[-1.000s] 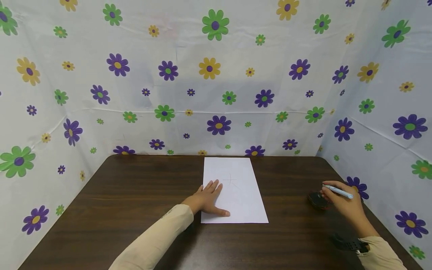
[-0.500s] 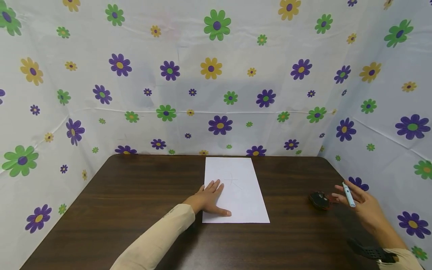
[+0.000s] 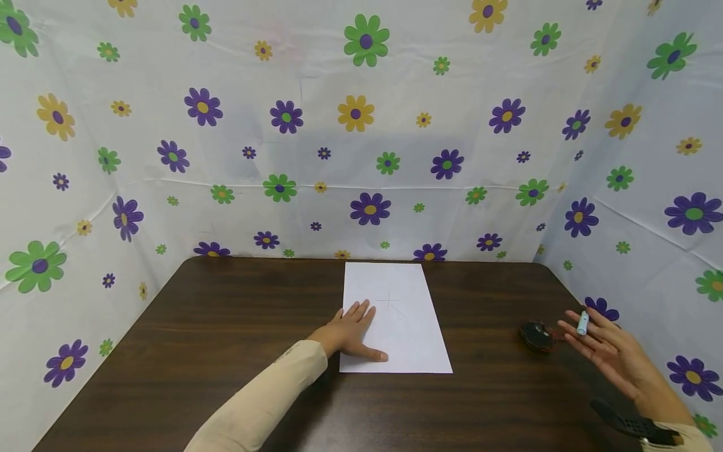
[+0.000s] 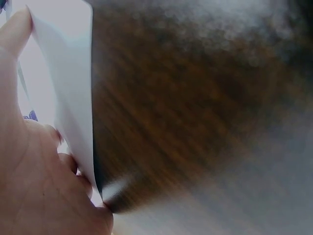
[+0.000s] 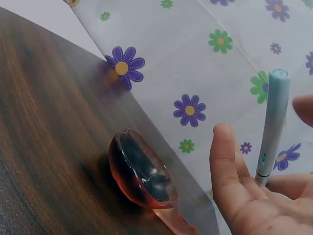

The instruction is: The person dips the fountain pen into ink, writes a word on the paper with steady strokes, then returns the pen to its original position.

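My left hand (image 3: 353,336) rests with spread fingers on the left side of a white sheet of paper (image 3: 415,339). Thin pencil-like lines, a cross and a slanted stroke, show on the sheet. At the right edge of the table my right hand (image 3: 618,358) is turned palm up, holding a light-blue pen (image 5: 275,122) between its fingers. The pen stands nearly upright in the right wrist view, its lower end hidden among the fingers. Left of that hand, a see-through reddish spoon (image 5: 142,171) with a dark, glossy bowl lies on the table.
The dark wood table (image 3: 254,301) meets a flower-printed white curtain (image 3: 316,144) at the back and the sides. A black watch strap (image 3: 632,427) is on the right wrist. The table's right edge runs close beneath the right hand.
My right hand has moved right, away from the spoon, and turned palm up. The pen has swung from a slanted writing-like hold to nearly end-on. The left hand stays on the paper.
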The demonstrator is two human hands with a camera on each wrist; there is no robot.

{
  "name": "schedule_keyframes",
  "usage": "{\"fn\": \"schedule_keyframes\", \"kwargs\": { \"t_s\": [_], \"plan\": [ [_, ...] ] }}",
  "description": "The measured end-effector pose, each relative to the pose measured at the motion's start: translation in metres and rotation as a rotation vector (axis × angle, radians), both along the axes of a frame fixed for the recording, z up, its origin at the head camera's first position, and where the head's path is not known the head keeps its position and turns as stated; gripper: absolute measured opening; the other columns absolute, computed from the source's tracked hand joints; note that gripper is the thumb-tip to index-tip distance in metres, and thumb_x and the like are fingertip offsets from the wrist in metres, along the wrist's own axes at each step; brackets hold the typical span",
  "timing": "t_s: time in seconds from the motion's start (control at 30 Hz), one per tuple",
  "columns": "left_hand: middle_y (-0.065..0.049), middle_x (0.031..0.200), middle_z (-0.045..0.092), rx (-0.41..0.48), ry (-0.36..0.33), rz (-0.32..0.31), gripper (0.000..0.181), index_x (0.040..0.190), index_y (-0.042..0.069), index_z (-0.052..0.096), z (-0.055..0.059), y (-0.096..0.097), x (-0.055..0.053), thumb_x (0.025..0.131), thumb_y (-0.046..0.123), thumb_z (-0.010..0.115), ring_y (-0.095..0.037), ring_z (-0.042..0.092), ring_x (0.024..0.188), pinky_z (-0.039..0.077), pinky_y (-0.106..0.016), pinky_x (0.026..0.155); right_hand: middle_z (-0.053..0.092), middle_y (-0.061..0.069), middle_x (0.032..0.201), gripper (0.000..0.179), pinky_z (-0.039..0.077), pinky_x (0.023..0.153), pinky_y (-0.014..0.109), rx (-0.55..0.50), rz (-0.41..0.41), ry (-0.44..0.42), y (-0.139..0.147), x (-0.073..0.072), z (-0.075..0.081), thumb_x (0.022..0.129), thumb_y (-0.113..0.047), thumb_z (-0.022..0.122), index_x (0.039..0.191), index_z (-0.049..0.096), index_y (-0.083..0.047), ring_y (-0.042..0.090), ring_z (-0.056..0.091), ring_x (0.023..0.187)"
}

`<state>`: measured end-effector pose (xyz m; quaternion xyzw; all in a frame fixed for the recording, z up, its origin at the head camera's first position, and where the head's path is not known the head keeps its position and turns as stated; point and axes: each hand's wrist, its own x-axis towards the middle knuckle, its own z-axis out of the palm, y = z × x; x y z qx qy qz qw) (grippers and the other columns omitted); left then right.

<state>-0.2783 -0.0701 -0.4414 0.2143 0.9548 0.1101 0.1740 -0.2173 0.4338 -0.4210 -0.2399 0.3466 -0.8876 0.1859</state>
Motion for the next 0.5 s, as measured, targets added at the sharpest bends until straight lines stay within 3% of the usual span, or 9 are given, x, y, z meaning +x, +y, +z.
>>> {"fn": "schedule_keyframes", "kwargs": {
  "t_s": [0.1, 0.37, 0.43, 0.5],
  "plan": [
    [-0.003, 0.162, 0.003, -0.005, 0.003, 0.004, 0.113, 0.155, 0.017, 0.014, 0.0023, 0.0003, 0.0022, 0.072, 0.078, 0.059, -0.023, 0.002, 0.149, 0.005, -0.049, 0.118, 0.055, 0.013, 0.137, 0.056, 0.043, 0.101, 0.043, 0.034, -0.033, -0.02, 0.0007, 0.0007, -0.0002, 0.104, -0.005, 0.008, 0.135, 0.052, -0.019, 0.033, 0.052, 0.125],
    [-0.002, 0.162, 0.002, -0.02, 0.013, 0.01, 0.111, 0.156, 0.018, 0.013, 0.0003, 0.0009, 0.001, 0.073, 0.076, 0.06, -0.022, 0.001, 0.149, 0.005, -0.048, 0.118, 0.06, 0.005, 0.132, 0.055, 0.05, 0.092, 0.03, 0.201, -0.138, 0.048, 0.002, 0.0021, -0.0058, 0.104, 0.0, 0.013, 0.136, 0.053, -0.022, 0.022, 0.06, 0.118],
    [-0.003, 0.162, 0.003, -0.016, 0.012, 0.01, 0.111, 0.155, 0.017, 0.014, 0.001, 0.0008, 0.0017, 0.074, 0.075, 0.06, -0.023, 0.002, 0.149, 0.006, -0.048, 0.118, 0.06, 0.001, 0.131, 0.054, 0.051, 0.088, 0.026, 0.284, -0.196, 0.054, 0.0032, 0.003, -0.0073, 0.104, 0.0, 0.016, 0.143, 0.043, -0.027, 0.018, 0.061, 0.116],
    [-0.004, 0.162, 0.004, -0.017, 0.01, 0.009, 0.109, 0.155, 0.017, 0.014, 0.0059, 0.001, 0.0047, 0.075, 0.074, 0.06, -0.023, 0.003, 0.149, 0.006, -0.049, 0.118, 0.062, -0.004, 0.128, 0.058, 0.051, 0.081, 0.022, 0.405, -0.282, 0.047, 0.0036, 0.0044, -0.0079, 0.104, 0.0, 0.021, 0.153, 0.017, -0.031, 0.013, 0.063, 0.111]
  ]
}}
